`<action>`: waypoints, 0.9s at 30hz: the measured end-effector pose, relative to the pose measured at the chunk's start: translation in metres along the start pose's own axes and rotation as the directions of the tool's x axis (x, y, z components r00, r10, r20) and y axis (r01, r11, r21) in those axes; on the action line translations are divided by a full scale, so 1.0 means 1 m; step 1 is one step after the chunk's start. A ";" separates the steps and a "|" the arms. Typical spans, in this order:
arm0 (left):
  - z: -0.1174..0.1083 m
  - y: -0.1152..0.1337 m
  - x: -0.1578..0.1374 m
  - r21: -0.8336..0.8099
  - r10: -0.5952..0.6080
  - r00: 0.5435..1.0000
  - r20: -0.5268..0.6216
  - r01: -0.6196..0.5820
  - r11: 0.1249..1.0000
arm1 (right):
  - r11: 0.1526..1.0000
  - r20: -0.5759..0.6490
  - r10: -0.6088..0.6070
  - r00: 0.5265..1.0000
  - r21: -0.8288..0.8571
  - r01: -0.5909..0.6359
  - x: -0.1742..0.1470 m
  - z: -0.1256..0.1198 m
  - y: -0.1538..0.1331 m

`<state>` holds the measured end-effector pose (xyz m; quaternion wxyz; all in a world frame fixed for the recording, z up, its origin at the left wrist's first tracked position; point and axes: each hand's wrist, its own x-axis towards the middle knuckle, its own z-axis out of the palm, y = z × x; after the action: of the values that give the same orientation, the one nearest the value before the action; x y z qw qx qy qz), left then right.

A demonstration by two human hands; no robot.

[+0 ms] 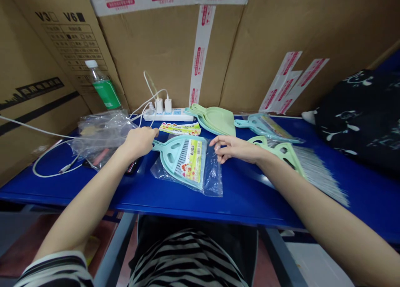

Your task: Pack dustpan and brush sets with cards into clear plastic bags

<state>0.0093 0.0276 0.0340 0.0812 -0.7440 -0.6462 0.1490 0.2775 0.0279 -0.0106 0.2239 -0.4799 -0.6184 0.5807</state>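
Note:
On the blue table before me lies a light-blue dustpan and brush set in a clear plastic bag, with a yellow-green printed card over its bristles. My left hand is closed at the handle end on the left; its fingertips are partly hidden. On the other side, my right hand hovers beside the bag's right edge, fingers loosely bent and apart. Just beyond the set are more printed cards. Right of my right hand lie several green brushes with grey bristles, partly behind my forearm.
Green dustpans are stacked at the back, near another bagged blue set. A power strip with white cables, crumpled plastic bags and a bottle stand at left. Cardboard walls the back; dark patterned fabric lies right.

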 end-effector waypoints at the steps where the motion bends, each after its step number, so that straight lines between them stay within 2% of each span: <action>1: 0.001 0.001 0.000 -0.016 0.027 0.999 -0.031 -0.028 0.999 | 1.000 -0.003 0.000 1.000 -0.004 0.000 0.000 0.000 0.000; 6: 0.006 0.007 0.002 -0.063 0.143 0.977 -0.160 -0.155 0.986 | 0.999 0.019 -0.034 0.999 -0.014 0.035 0.000 -0.001 0.001; 13: 0.008 0.014 0.002 -0.044 0.205 0.973 -0.108 -0.211 0.977 | 0.993 0.038 0.019 0.999 -0.115 -0.014 -0.004 -0.001 -0.002; 17: 0.008 0.014 0.002 -0.039 0.244 0.964 -0.104 -0.249 0.968 | 0.973 -0.061 0.011 0.998 -0.231 -0.024 -0.005 -0.002 -0.006; 19: 0.008 0.014 0.002 -0.034 0.249 0.962 -0.109 -0.254 0.967 | 0.943 -0.157 -0.094 0.983 -0.329 0.037 -0.004 -0.002 -0.006; 22: 0.009 0.014 0.003 -0.037 0.265 0.957 -0.120 -0.271 0.962 | 0.807 -0.237 -0.389 0.890 -0.553 0.206 -0.002 -0.002 -0.003; 24: 0.009 0.014 0.004 -0.042 0.281 0.952 -0.122 -0.288 0.957 | 0.675 -0.186 -0.531 0.827 -0.683 0.279 0.000 0.000 0.000; 27: 0.010 0.014 0.005 -0.035 0.296 0.947 -0.125 -0.302 0.953 | 0.513 -0.049 -0.616 0.786 -0.783 0.353 0.003 0.004 0.006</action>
<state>0.0196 0.0294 0.0199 0.0757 -0.8428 -0.5238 0.0978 0.2751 0.0280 -0.0174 0.2625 -0.4196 -0.8626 0.1048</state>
